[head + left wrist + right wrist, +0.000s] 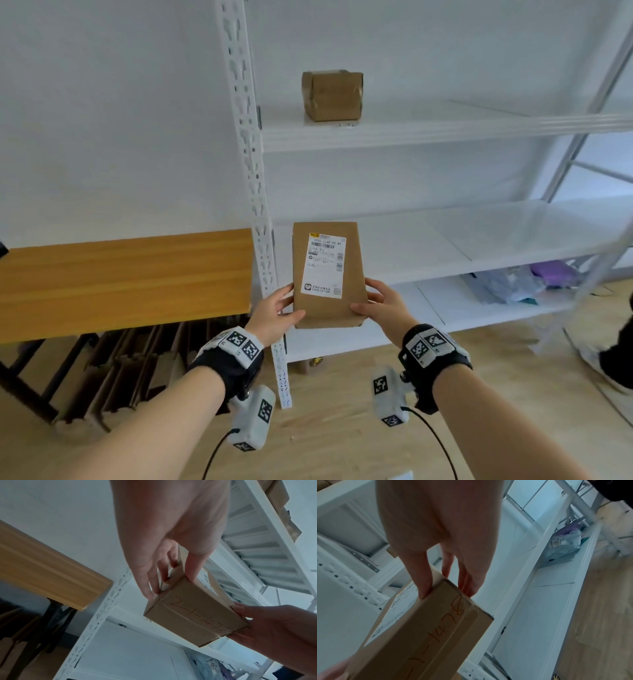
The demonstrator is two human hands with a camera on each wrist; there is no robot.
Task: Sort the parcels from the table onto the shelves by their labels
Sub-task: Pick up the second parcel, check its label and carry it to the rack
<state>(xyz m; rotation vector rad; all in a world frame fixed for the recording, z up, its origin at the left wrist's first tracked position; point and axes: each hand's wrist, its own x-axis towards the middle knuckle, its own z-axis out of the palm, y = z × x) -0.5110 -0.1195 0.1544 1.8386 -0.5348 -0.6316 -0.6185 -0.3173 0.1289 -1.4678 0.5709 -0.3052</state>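
Observation:
A flat brown cardboard parcel (329, 274) with a white shipping label (323, 265) on top is held level in front of the white shelf unit's middle shelf (479, 253). My left hand (277, 311) grips its near left corner, thumb on top and fingers at the side. My right hand (380, 308) grips the near right corner the same way. The parcel's near end (193, 619) carries handwritten orange digits, also visible on the parcel (436, 632) in the right wrist view. Another brown box (331, 96) stands on the upper shelf (445, 132).
The wooden table (123, 281) stands left of the perforated white shelf post (251, 171). Grey and purple soft bags (513, 282) lie on the lower shelf. Folded cardboard (137, 370) is stacked under the table. A person's dark-clad leg and shoe (613, 359) are at the right edge.

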